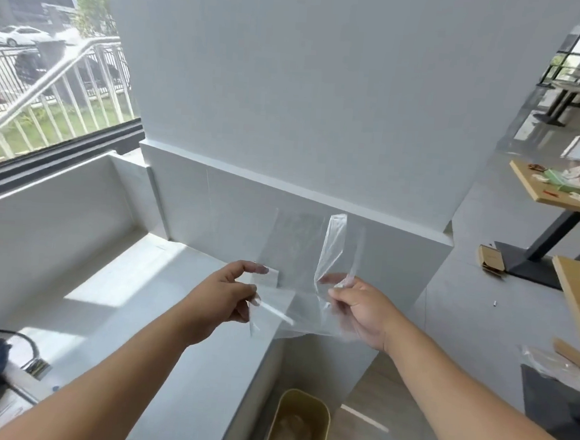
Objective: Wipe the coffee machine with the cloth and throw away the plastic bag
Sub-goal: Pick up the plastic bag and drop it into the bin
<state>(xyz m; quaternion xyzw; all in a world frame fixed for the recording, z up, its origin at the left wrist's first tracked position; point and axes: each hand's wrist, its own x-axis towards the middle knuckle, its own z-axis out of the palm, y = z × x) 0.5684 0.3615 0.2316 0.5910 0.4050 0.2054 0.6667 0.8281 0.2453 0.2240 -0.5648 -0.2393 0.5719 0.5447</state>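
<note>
Both hands raised before the white wall. Left hand pinched one edge of the clear plastic bag; right hand pinched the other. Bag stretched between them, above the yellow bin on the floor.

No text, label, brand, number or sign can be read anywhere here.

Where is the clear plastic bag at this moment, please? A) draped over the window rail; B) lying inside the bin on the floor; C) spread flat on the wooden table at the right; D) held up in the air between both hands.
D: the plastic bag is pinched by the left hand and the right hand, above the yellow bin.
</note>
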